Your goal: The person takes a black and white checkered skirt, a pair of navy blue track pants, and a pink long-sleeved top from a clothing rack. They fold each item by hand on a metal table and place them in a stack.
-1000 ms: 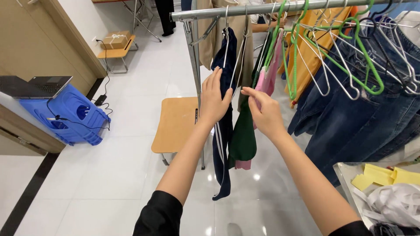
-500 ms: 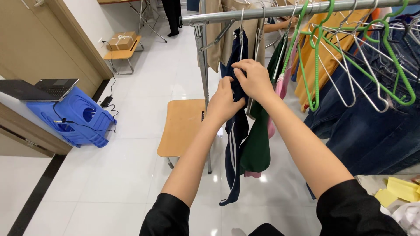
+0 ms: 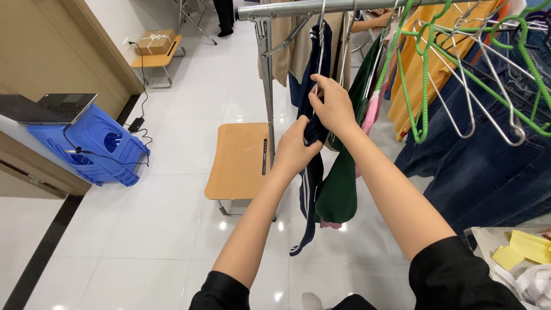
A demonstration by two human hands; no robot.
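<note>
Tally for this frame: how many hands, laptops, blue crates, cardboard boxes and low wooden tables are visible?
Hands: 2, the left hand and right hand, both on the navy garment
Laptop: 1
Blue crate: 1
Cardboard box: 1
Low wooden tables: 2, near and far
Total: 7

Bright, even overhead light here; small glare spots shine on the glossy white floor (image 3: 172, 229). Shadows are soft, the focus is sharp throughout, and the wide lens bends the edges.
</note>
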